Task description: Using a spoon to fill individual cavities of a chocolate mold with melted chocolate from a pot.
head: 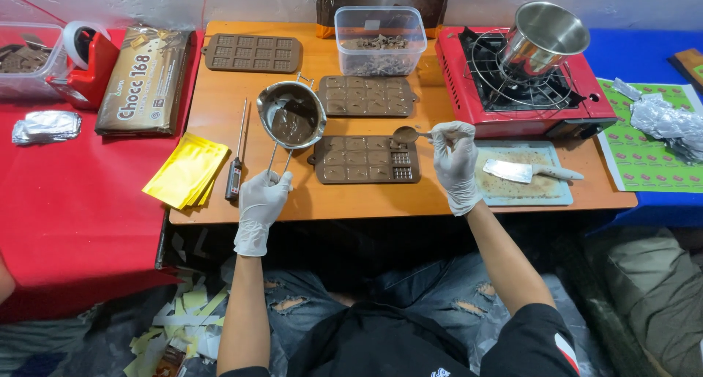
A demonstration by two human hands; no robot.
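My left hand (262, 197), in a white glove, grips the wire handle of a small metal pot (291, 115) holding melted chocolate, on the wooden table (366, 201). My gloved right hand (454, 161) holds a spoon (407, 134) of melted chocolate over the near chocolate mould (366, 159), whose cavities are mostly filled. A second filled mould (366, 96) lies just behind it. A third mould (253, 52) sits at the table's far left.
A probe thermometer (236, 161) and yellow foil pouches (187, 170) lie left of the pot. A clear tub of chocolate pieces (379, 40), a red gas stove (523, 84) with a steel pot (545, 36), a tray with a scraper (523, 173), and a wrapped chocolate block (145, 80) surround the moulds.
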